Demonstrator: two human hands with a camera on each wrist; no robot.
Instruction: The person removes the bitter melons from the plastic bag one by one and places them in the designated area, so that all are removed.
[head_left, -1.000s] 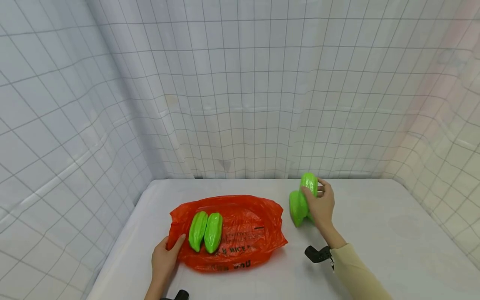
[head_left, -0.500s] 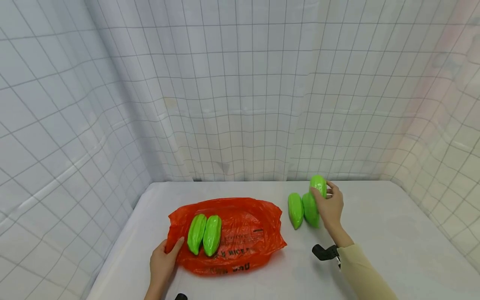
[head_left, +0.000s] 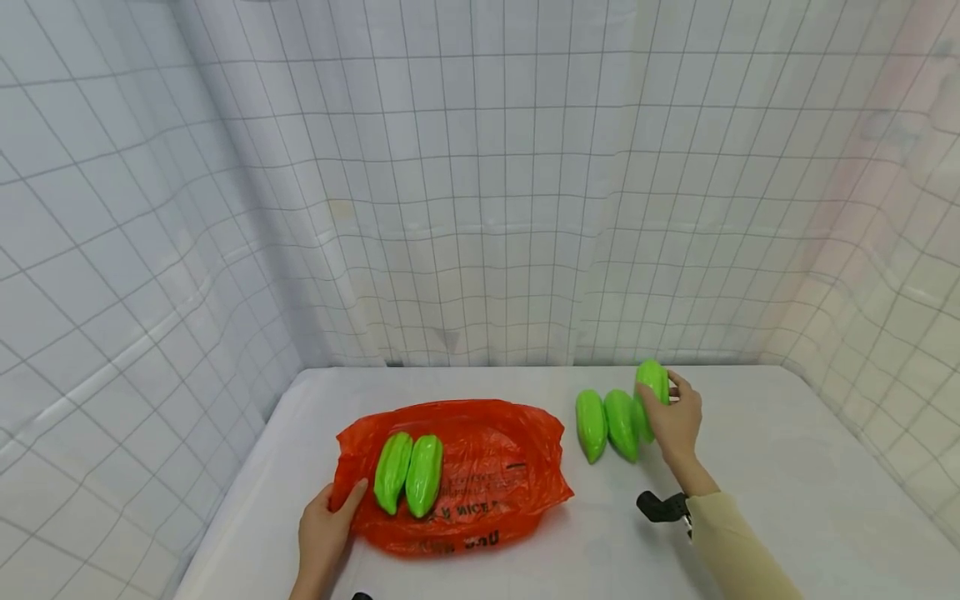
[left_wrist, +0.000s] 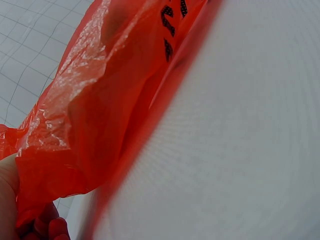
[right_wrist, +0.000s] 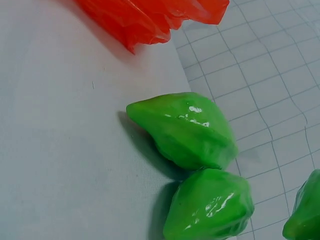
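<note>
My right hand (head_left: pixel 678 425) grips a glossy green ridged fruit (head_left: pixel 654 379), raised at the table's back right. Two similar pointed green fruits (head_left: pixel 592 427) (head_left: pixel 620 421) lie side by side to its left. More green shows below the held one; whether it is a separate fruit I cannot tell. At the left, my left hand (head_left: pixel 324 529) pinches the edge of a red plastic bag (head_left: pixel 495 458) between thumb (left_wrist: pixel 7 187) and fingers, which show through the film in the left wrist view. Two more green fruits (head_left: pixel 393 473) (head_left: pixel 424 475) lie on the bag's left half.
The bag lies flattened on a white table (head_left: pixel 570 550), dark printed letters along its front. A white gridded curtain (head_left: pixel 480 208) hangs behind the table and along both sides. A black wrist camera (head_left: pixel 660 507) juts from the right wrist.
My right hand has moved right with the gripped fruit, away from the two fruits on the table, which show more fully. The left hand stays at the bag's edge.
</note>
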